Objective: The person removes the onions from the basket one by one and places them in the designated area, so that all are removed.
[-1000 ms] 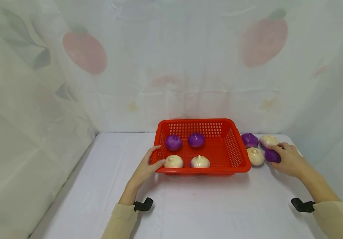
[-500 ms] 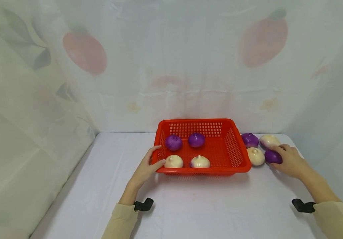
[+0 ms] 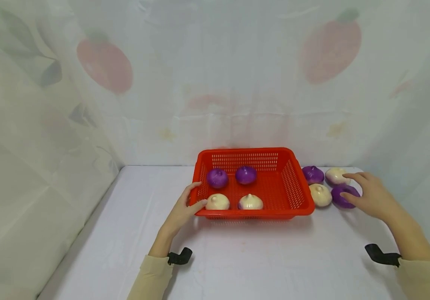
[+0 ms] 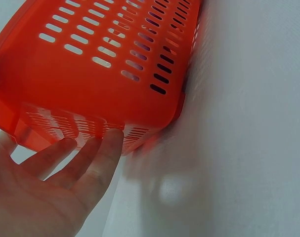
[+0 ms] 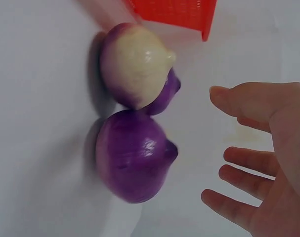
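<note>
My left hand (image 3: 180, 212) holds the left end of a red plastic basket (image 3: 258, 214), with thumb over the rim and fingers against the outer wall in the left wrist view. Inside sit two purple onions (image 3: 217, 178) and two cream onions (image 3: 251, 202), all glossy. Spread fingers of my right hand (image 3: 374, 198) hover over a purple onion (image 5: 135, 157) on the table, apart from it in the right wrist view. Beside that one lie a cream onion with a purple base (image 5: 135, 64), another pale onion (image 3: 336, 176) and another purple onion (image 3: 313, 175).
The white-covered table (image 3: 237, 258) runs back to a hanging curtain (image 3: 215, 83) printed with fruit. Another curtain (image 3: 31, 166) hangs along the left side. The loose onions are bunched at the back right, next to the basket's right wall.
My right hand has let go of the purple onion, opened its fingers and drawn slightly back to the right. That onion now rests beside the cream one; the left hand stays put.
</note>
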Available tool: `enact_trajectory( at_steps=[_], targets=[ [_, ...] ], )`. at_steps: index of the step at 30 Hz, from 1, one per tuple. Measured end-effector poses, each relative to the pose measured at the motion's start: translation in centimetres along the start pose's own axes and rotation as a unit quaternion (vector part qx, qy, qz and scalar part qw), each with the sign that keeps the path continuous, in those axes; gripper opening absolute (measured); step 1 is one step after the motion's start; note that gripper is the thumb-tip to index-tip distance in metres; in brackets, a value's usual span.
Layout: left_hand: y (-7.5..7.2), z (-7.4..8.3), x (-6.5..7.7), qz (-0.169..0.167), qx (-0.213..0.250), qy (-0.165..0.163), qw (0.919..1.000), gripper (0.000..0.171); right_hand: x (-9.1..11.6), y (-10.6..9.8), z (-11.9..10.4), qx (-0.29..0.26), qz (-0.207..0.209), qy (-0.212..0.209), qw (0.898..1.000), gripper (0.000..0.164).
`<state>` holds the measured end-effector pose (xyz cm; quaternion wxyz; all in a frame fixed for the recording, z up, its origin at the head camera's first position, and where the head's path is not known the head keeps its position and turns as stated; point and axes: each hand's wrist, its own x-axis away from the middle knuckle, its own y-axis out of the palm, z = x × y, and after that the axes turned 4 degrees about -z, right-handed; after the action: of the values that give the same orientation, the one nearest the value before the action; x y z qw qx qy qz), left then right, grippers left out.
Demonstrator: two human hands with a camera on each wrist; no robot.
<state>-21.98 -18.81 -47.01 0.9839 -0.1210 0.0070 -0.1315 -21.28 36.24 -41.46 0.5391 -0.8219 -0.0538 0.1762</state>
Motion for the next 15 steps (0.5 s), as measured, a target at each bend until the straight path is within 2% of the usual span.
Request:
enact_trajectory(
  at_steps=[6,11,15],
  targets=[
    [-0.1,0.0,0.1,0.001,-0.005,0.004,1.0,0.069,0.2,-0.3,-1.8,-0.012,0.019,0.013,1.0,0.054],
    [-0.1,-0.2,0.0,0.0,-0.004,0.013,0.9999,0.073,0.3,-0.2,-3.2,-0.056,0.029,0.024,0.998,0.054],
    [-0.1,-0.3,-0.1,0.001,-0.002,0.01,1.0,0.072,0.2,0.7,-4.2,-0.091,0.033,0.02,0.995,0.053]
  ],
)
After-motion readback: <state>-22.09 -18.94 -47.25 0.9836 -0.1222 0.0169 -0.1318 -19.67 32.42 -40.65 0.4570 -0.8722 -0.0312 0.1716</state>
